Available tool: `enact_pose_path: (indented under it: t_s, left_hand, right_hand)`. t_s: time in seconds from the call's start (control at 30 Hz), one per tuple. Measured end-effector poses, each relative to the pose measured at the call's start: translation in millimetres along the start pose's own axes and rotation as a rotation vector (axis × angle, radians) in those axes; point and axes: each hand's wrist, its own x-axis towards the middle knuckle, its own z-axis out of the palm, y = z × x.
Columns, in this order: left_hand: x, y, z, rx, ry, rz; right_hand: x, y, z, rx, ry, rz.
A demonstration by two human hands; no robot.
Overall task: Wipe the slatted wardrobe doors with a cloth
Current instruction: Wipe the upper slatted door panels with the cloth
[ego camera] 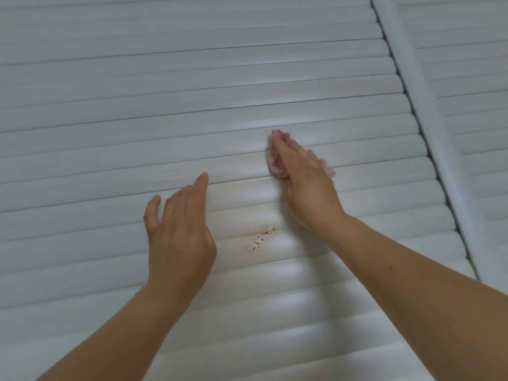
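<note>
Orange splatter (261, 237) (between hands), frame rail (428, 127) right of cloth (275, 160)

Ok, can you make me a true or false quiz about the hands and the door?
1. The right hand presses a pink cloth on the door. True.
2. The left hand holds a cloth. False: it holds nothing, fingers straight.
3. Orange spots sit on the slats between the hands. True.
4. The cloth covers the spots. False: it is above them.
</note>
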Motion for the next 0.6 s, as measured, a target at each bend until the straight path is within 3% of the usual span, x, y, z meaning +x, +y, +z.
enact_pose_path:
  t_s: [0.17, 0.37, 0.5, 0.6]
  left_hand:
    - [-15.6, -14.0, -6.8, 0.042, -0.036, -0.019]
    - [-25.8, -28.0, -12.1, 0.021, -0.092, 0.023]
    - [-34.9, -41.2, -17.8, -0.01, -0.102, 0.059]
    - [-40.1, -49.0, -19.5, -0.038, -0.1, 0.078]
  right_hand:
    - [-9.0, -28.4, 16.9, 0.145, -0.195, -0.233]
    - [-12.5, -24.3, 9.3, 0.178, -0.297, -0.451]
    - [1.7, -31.5, 13.2, 0.086, -0.232, -0.395]
    - [4.1, -54.2, 30.1, 0.047, -0.218, -0.187]
